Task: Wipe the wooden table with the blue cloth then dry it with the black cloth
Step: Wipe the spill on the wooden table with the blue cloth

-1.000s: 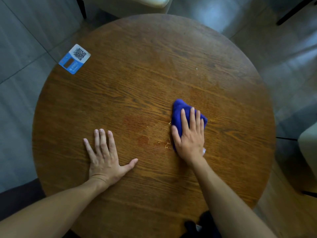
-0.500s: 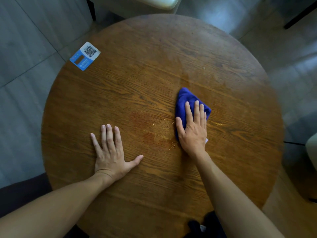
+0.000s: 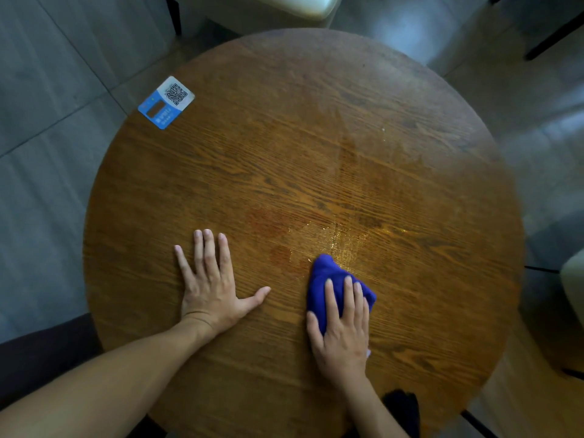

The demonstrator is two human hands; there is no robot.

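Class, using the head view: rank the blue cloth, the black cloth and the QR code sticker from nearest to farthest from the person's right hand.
1. Blue cloth: directly under the right hand, pressed on the table.
2. Black cloth: at the near table edge, beside the right forearm.
3. QR code sticker: far left edge of the table.

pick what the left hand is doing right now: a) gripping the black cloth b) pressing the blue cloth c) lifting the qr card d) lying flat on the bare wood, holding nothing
d: the left hand lies palm down with fingers spread on the wooden table; the right hand presses the blue cloth.
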